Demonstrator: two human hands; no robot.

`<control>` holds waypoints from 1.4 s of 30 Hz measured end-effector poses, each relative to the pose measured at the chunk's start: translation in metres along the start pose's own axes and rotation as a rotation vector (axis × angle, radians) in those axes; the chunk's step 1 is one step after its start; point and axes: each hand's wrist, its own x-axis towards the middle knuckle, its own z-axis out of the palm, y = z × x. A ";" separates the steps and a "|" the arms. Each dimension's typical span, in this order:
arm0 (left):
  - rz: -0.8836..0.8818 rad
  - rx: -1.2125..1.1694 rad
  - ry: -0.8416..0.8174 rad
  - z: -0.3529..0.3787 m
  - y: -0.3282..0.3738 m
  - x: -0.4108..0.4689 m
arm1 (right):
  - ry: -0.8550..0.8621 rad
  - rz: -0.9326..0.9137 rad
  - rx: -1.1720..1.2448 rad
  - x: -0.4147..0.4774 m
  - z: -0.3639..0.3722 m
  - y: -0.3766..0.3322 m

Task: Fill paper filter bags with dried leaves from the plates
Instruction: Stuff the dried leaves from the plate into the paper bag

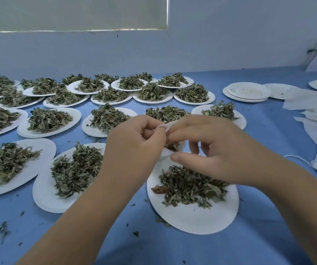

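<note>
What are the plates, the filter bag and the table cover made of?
Plates: likely moulded paper or pulp, matte white, thin pressed rims. Filter bag: thin white paper or nonwoven, matte, creasing softly where pinched. Table cover: blue, smooth, faint sheen; fabric or plastic sheet, can't tell.

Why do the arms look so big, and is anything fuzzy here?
Head view: the wide lens stretches the forearms near the bottom edge; the left hand and right hand holding the paper bag look slightly soft; light is even, no glare, only faint shadows under the plates.
</note>
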 end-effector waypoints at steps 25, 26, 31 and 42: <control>0.009 -0.009 0.117 -0.009 -0.009 0.009 | -0.541 0.113 -0.161 -0.005 0.027 0.001; 0.012 0.000 0.111 -0.008 -0.009 0.008 | -0.533 0.100 -0.168 -0.005 0.027 0.001; 0.032 0.034 0.089 -0.006 -0.010 0.008 | -0.488 0.039 -0.211 -0.007 0.028 -0.001; 0.100 0.078 0.120 -0.003 -0.008 0.004 | -0.327 0.102 0.179 -0.005 -0.008 -0.003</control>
